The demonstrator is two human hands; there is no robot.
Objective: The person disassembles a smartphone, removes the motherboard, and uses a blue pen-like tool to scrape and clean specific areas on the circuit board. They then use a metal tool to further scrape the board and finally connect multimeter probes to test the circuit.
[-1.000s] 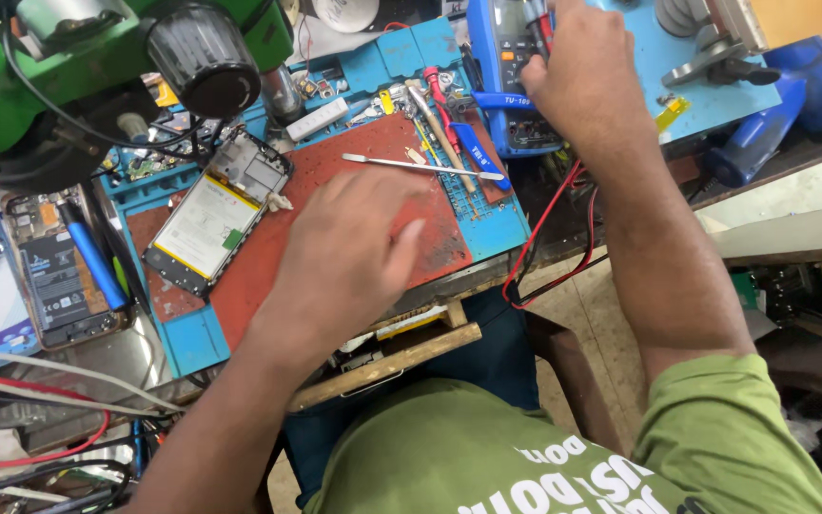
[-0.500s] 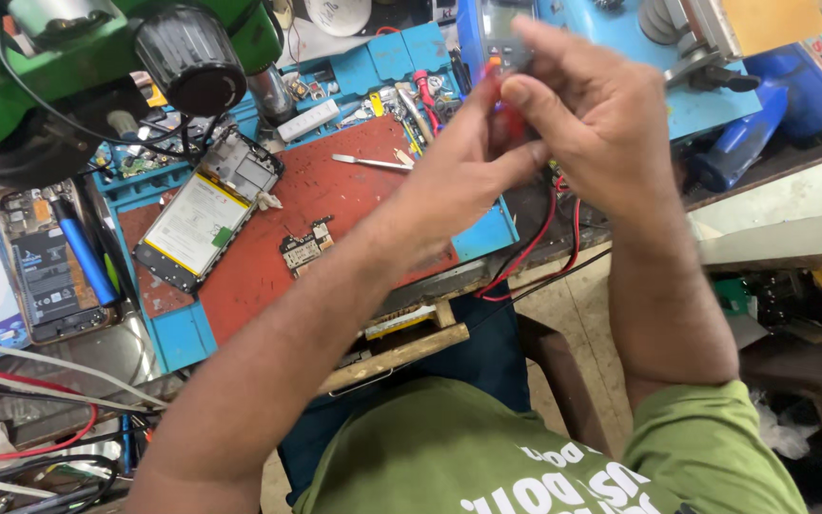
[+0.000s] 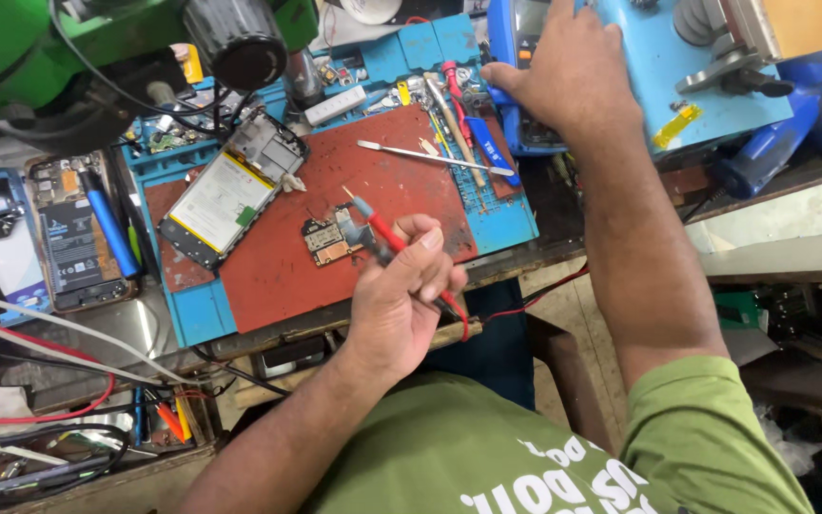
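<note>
The left hand grips the red probe tight, its tip over the little board. The right hand rests, fingers curled, on the blue meter. Testing time: the tip must touch a tiny spot.

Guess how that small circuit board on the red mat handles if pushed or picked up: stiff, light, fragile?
The small circuit board lies flat and thin on the red mat, so it is probably light and would slide rather than roll. It looks rigid, with bare components showing, so likely fragile to pinch. The red probe in the left hand points at it; a nudge could shift it.
</note>
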